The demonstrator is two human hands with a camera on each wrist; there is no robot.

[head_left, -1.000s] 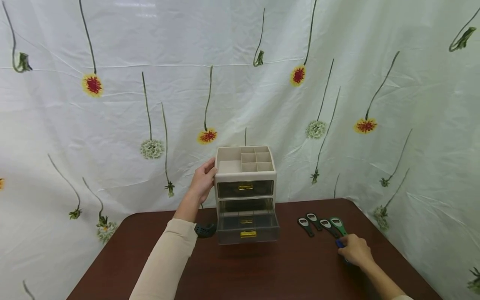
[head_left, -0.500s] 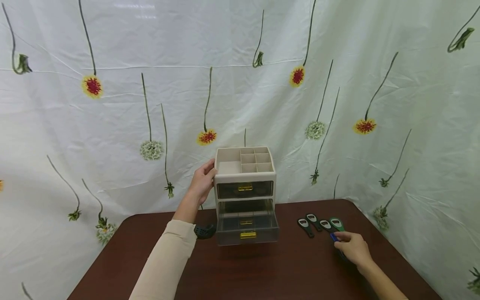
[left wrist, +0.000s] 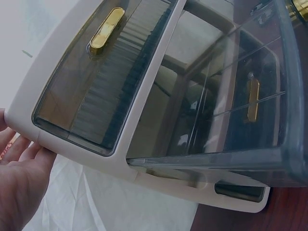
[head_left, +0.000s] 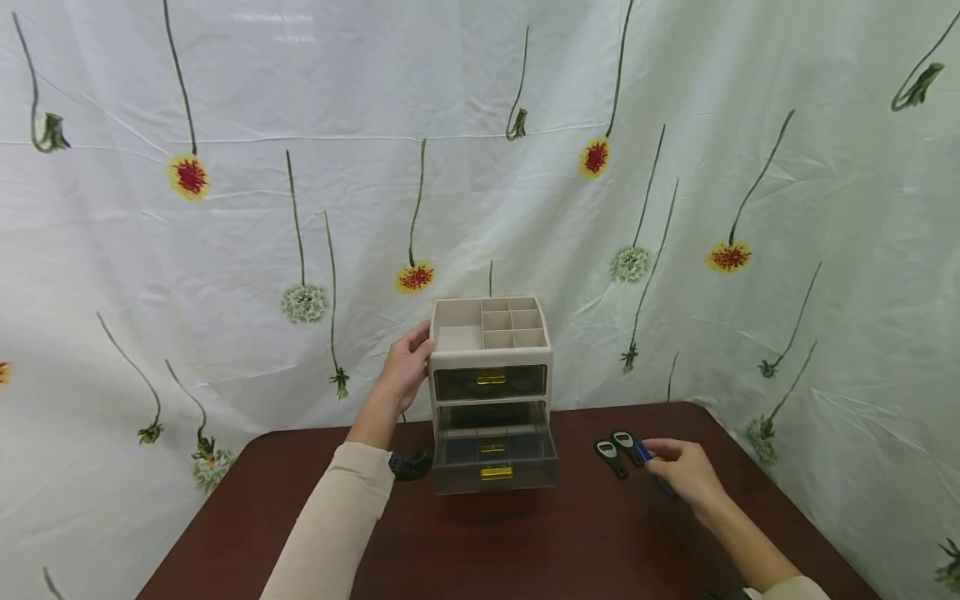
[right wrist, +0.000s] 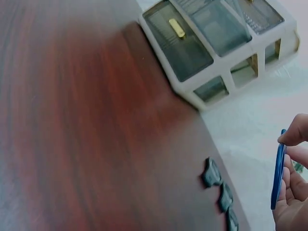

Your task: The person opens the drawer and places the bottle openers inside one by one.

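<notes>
My left hand (head_left: 405, 367) holds the upper left side of a beige drawer organizer (head_left: 491, 357), its fingers around the edge. The organizer's middle drawer (head_left: 465, 477), clear with a gold handle, stands pulled out. Out to the right, my right hand (head_left: 686, 475) pinches a flat blue bottle opener (right wrist: 278, 175) between thumb and fingers; it is seen edge-on in the right wrist view. Two black bottle openers (head_left: 611, 458) with pale oval heads lie on the table to the left of this hand. The other openers are hidden behind the hand in the head view.
The organizer stands toward the back of a dark reddish table (head_left: 480, 550). Its top tray (head_left: 459, 337) has open compartments, and the upper drawer (head_left: 457, 383) is closed. A white flowered cloth (head_left: 480, 208) hangs behind the table.
My right hand has moved left and away from me with the blue bottle opener, now covering the black and green ones that showed before. The left hand stays on the organizer.
</notes>
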